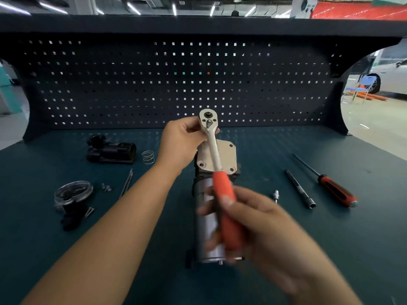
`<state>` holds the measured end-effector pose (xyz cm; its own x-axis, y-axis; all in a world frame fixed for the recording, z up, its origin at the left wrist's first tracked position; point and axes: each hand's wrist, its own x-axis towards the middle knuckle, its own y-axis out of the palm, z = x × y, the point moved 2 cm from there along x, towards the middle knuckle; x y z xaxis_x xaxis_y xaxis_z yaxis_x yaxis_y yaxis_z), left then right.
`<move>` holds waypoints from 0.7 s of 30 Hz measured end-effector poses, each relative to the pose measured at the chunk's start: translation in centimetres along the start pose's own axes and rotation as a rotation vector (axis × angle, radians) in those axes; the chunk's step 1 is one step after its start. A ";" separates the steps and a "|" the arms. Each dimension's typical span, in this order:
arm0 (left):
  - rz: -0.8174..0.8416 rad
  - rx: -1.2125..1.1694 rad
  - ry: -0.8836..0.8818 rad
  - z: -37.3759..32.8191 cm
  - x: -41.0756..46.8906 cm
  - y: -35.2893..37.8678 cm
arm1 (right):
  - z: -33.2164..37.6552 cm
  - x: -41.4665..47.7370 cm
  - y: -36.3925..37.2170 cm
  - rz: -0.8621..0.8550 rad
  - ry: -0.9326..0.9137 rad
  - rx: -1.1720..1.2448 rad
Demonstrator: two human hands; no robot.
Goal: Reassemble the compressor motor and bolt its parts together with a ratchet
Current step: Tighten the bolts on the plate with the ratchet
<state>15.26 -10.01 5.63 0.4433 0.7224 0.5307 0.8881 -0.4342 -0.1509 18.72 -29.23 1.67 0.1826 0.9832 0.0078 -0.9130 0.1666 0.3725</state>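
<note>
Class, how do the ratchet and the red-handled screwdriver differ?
The ratchet is held by the left hand and right hand; the screwdriver lies on the bench. The ratchet ends in a broad round silver head; the screwdriver has a thin dark shaft. Both have reddish handles.
</note>
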 end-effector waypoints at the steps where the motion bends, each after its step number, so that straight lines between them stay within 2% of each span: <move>1: 0.039 0.025 0.015 -0.1 0.2 -0.3 | 1.0 -0.2 -1.5 -0.066 -0.042 -0.054; 3: 0.122 0.040 0.023 -0.6 0.4 -0.7 | 3.2 -0.4 -4.7 -0.253 -0.135 -0.117; 5: 0.191 0.045 0.014 -1.0 0.7 -0.6 | 4.6 0.1 -7.0 -0.422 -0.197 -0.035; 7: 0.224 0.052 0.016 -1.2 0.9 -0.4 | 4.5 0.3 -7.3 -0.454 -0.212 0.059; 9: 0.217 0.045 0.028 -1.1 0.8 -0.3 | 3.4 0.1 -5.7 -0.389 -0.194 0.058; 11: 0.177 0.009 0.039 -0.9 0.5 -0.3 | 1.5 -0.3 -2.9 -0.215 -0.155 0.061; 14: 0.033 -0.046 0.042 -0.3 -0.3 0.1 | -1.2 0.2 1.3 -0.019 -0.071 0.216; 16: -0.045 0.004 0.107 -0.1 -0.9 0.5 | -2.0 0.8 3.0 0.028 -0.048 0.262; 21: -0.155 0.094 0.193 -0.1 -1.3 1.4 | -1.6 1.0 3.2 0.041 -0.098 0.182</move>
<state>15.88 -11.63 4.83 0.2781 0.6561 0.7015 0.9549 -0.2681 -0.1278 15.39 -27.58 1.41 0.1891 0.9754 0.1132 -0.8408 0.1013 0.5318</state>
